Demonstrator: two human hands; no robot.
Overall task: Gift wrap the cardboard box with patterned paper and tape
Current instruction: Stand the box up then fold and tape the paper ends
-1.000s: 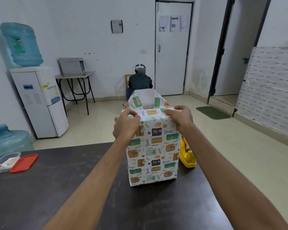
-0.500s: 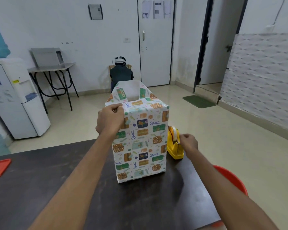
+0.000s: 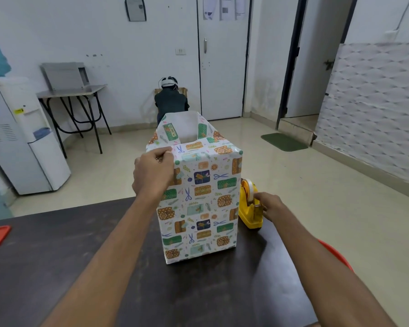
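My left hand [image 3: 152, 172] pinches the top fold of the patterned-paper-wrapped cardboard box [image 3: 198, 204] on the dark bench [image 3: 57, 256]; my right hand [image 3: 270, 206] grips the yellow plastic tape dispenser [image 3: 247, 217] beside it.

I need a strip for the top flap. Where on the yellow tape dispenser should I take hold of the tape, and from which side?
Pinch the free tape end at the cutter on the near end of the yellow tape dispenser, coming from the right. The roll sits at the far end, and the wrapped box blocks its left side. The right hand is there.
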